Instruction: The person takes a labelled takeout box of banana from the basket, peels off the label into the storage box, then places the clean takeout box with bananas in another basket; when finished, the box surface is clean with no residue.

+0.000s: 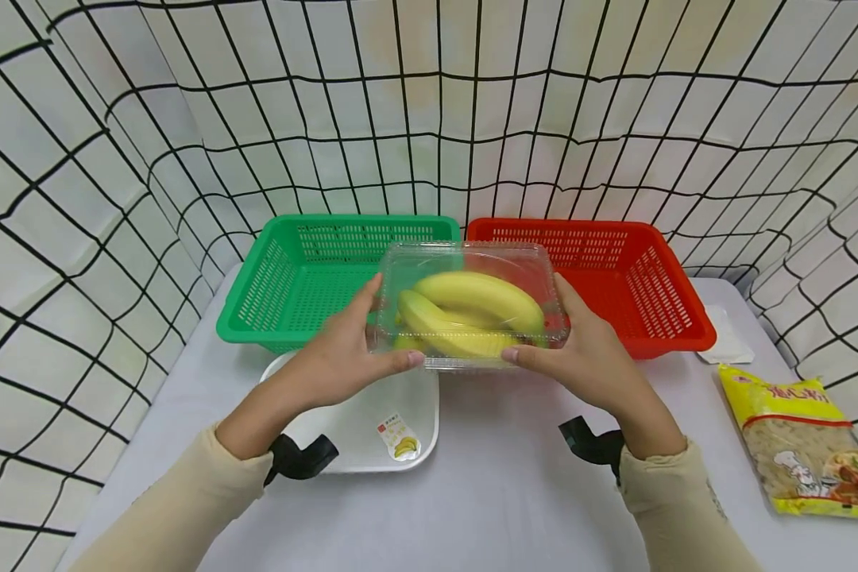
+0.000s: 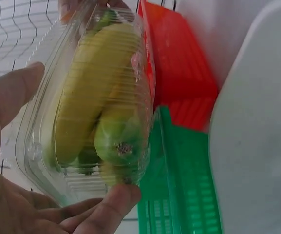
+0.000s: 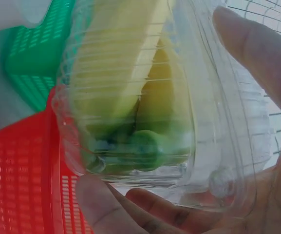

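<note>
Both hands hold up a clear plastic clamshell box with yellow bananas inside. My left hand grips its left end, thumb on the near edge and fingers round the side. At the other end my right hand grips in the same way. In the wrist views the bananas' green ends show through the ribbed plastic, and the lid looks closed. The box overlaps the inner ends of a green basket and a red basket in the head view.
A white tray lies below my left hand, with a small banana-picture label on it. To the right are a yellow food bag and a white packet. Black netting surrounds the table's back and sides.
</note>
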Motion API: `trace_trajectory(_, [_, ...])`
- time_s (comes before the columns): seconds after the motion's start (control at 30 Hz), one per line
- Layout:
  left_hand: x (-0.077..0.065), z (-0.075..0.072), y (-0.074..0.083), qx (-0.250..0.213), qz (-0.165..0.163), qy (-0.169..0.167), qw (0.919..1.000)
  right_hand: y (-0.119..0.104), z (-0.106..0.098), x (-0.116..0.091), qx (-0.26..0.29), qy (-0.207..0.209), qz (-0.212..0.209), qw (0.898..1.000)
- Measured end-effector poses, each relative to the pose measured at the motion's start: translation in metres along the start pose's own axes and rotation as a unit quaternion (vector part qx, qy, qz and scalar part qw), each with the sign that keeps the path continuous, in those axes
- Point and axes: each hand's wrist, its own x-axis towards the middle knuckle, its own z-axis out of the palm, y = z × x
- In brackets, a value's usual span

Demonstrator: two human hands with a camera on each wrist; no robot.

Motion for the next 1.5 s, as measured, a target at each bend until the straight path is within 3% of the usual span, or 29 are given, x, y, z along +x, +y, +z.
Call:
trace_trajectory(0.47, [0.018, -0.05, -0.035, 0.016, -0.004, 0.021, 0.9996, -0.026, 0.032, 0.059, 0.035, -0.024, -0.023, 0.999])
trace_trajectory(0.8, [0.032, -0.076, -0.059, -0.01, -0.009, 0.015, 0.9998, -0.038, 0.052, 0.093, 0.039, -0.036, -0.043, 0.998])
trace_trajectory(1.07, [0.041, -0.092, -0.077, -0.025, -0.036, 0.006, 0.999, -0.046, 0.069, 0.118, 0.065, -0.059, -0.06, 0.994])
trace_trajectory(1.33, [0.047, -0.103, -0.098, -0.027, -0.064, 0.0, 0.9976, -0.058, 0.082, 0.132, 0.021, -0.089, -0.01, 0.996])
trace_trajectory(1.5, [0.05, -0.109, -0.11, -0.022, -0.071, -0.001, 0.9972, -0.065, 0.092, 0.142, 0.022, -0.108, 0.028, 0.994])
